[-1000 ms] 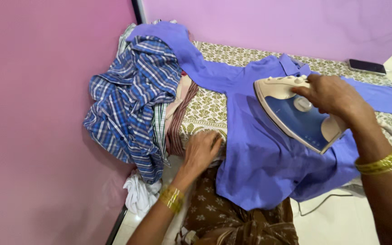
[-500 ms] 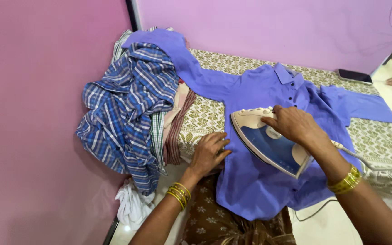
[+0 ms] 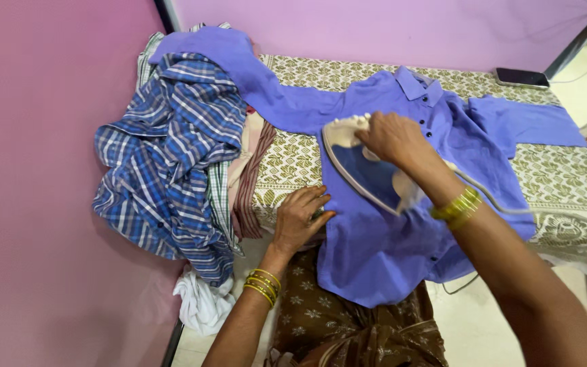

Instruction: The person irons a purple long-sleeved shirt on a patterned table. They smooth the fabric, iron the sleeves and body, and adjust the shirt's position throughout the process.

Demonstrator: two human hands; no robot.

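A person's right hand (image 3: 394, 138) grips a blue-and-cream iron (image 3: 365, 170) resting on a purple shirt (image 3: 388, 238) spread over the patterned counter (image 3: 293, 160), while the left hand (image 3: 300, 217), fingers spread flat, pins the shirt's edge beside a heaped blue plaid shirt (image 3: 171, 163).

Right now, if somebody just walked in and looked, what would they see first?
Probably the big purple shirt spread flat over the patterned cloth in the middle, with the right hand gripping a blue and cream iron on it. The left hand presses down at the shirt's near edge. At the left, against the pink wall, sits a heap of clothes topped by a blue checked shirt.
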